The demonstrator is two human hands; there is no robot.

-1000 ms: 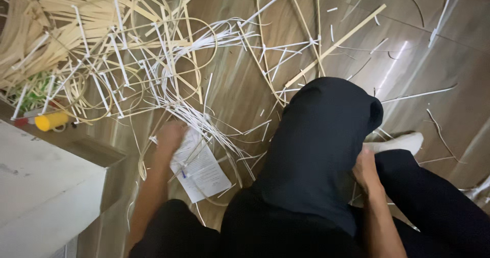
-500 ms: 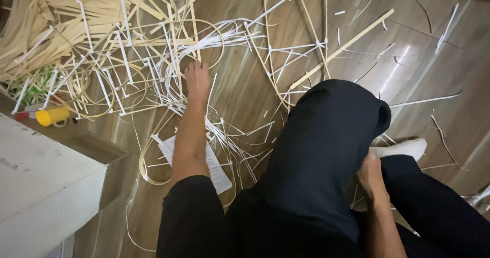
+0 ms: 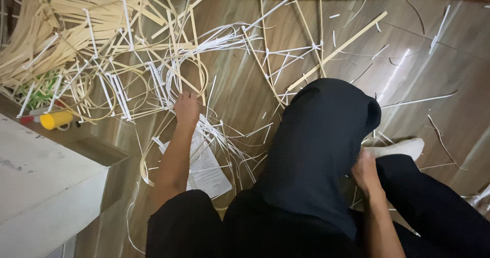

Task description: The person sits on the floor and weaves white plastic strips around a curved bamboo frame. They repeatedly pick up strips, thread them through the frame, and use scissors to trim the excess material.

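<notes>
A left hand (image 3: 187, 110) at centre-left closes its fingers on pale strips (image 3: 168, 79) on the floor (image 3: 408, 48), while the right hand (image 3: 365, 170), its fingers' state hidden, rests by a black-clad knee (image 3: 326, 130).

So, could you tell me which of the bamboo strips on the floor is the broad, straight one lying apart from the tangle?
It is the wide flat strip running diagonally above the raised knee, much broader than the thin white slivers near the left hand.
</notes>
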